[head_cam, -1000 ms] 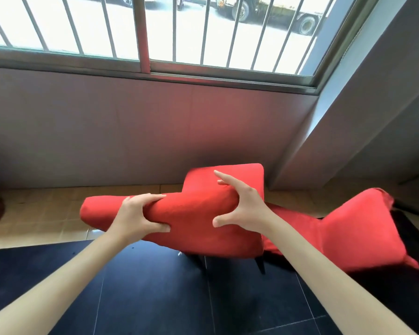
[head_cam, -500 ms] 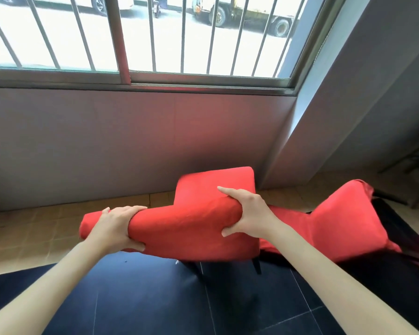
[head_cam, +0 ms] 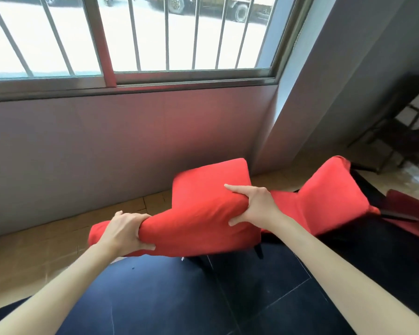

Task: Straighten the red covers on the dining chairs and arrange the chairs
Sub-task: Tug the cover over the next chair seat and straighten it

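Now both hands clamp harder on the top edge of the near chair's backrest [head_cam: 198,221] than a second ago. The left hand [head_cam: 124,232] has its fingers curled over the top and thumb under the fabric, and the right hand [head_cam: 254,205] now bunches the red cover where its fingers earlier lay spread. The chair sits closer to the window wall [head_cam: 107,146] than before. This suggests the chair is being shifted into place while its cover is tugged smooth. Two red-covered chairs are visible: the gripped one, below the window wall, and a second chair [head_cam: 329,201] beside it, farther from that wall's middle. Two hands are working.
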`<state>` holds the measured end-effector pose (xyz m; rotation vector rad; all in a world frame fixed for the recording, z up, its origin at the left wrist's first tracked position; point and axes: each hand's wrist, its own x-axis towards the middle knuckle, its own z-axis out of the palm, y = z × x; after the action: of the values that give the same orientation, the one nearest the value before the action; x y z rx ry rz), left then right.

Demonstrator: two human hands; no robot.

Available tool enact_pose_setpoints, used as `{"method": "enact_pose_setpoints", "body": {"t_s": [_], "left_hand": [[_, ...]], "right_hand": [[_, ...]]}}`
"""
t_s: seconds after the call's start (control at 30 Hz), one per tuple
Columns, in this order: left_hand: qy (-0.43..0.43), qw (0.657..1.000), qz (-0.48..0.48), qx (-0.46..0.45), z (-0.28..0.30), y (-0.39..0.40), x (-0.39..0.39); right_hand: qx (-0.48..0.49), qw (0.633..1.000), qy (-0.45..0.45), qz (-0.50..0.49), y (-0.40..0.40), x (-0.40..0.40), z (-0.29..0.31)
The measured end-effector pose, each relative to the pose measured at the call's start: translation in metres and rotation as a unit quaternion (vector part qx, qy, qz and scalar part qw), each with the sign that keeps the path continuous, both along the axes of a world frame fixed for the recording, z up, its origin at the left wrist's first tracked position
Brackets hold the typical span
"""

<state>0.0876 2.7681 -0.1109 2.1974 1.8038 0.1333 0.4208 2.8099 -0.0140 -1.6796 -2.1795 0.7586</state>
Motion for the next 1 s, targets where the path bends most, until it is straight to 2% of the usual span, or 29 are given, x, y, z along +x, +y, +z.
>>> {"method": "enact_pose_setpoints", "body": {"t_s": [0.5,0.73,1.0], "left_hand": [[-0.018,0.995,-0.1,0.019,0.023,0.033,-0.052],[-0.057,0.989,-0.133,0.014,0.029,0.048,-0.036],[-0.057,0.98,-0.185,0.038,0.032,0.056,-0.005]], "right_hand": [[0.025,0.988,0.055,-0.144,-0.059,-0.044,-0.009],[0.024,0.977,0.055,-0.207,-0.076,-0.037,-0.009],[0.019,0.957,0.077,-0.28,-0.111,-0.019,-0.011]]}}
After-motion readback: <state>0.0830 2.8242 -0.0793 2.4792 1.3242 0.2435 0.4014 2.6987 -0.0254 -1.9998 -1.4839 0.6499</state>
